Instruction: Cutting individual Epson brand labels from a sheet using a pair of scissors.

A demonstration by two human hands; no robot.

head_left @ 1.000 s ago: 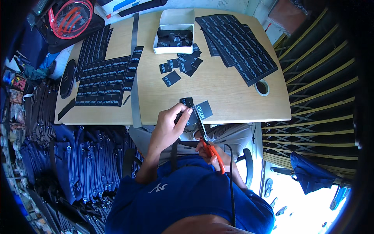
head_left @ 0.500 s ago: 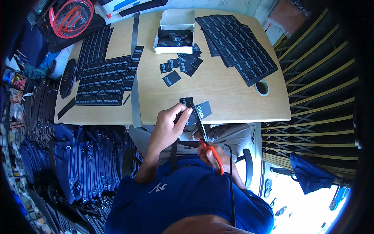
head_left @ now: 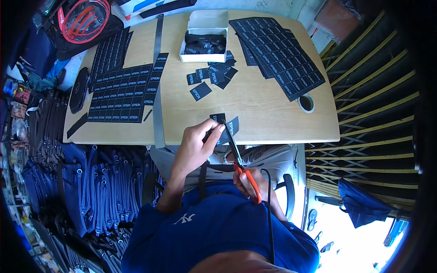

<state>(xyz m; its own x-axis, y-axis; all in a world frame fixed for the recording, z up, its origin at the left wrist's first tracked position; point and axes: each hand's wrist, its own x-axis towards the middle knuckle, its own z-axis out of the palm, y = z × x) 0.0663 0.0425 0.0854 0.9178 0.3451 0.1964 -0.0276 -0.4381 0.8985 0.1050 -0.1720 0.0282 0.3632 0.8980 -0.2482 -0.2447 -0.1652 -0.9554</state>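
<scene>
My left hand (head_left: 193, 148) is closed in a pinch on a small black printed label strip (head_left: 217, 118) at the table's near edge. In my right hand (head_left: 246, 183), low in front of my shirt, is a pair of scissors (head_left: 257, 188) with orange-red handles, its fingers wrapped round them. The scissor blades point up and away, against the strip beside my left thumb. A label piece (head_left: 232, 125) stands tilted just right of the blades; whether it is still joined to the strip cannot be made out. My left fingers hide part of the strip.
Several cut labels (head_left: 200, 91) lie loose before an open white box (head_left: 202, 58) of black pieces. Uncut label sheets lie at right (head_left: 291, 68) and left (head_left: 120, 95). A steel ruler (head_left: 158, 113) crosses the table; a tape roll (head_left: 306, 103) sits near the right edge.
The label piece right of the blades has tilted and now looks narrower. My right hand and the scissors have shifted very slightly. My left hand keeps its pinch in place.
</scene>
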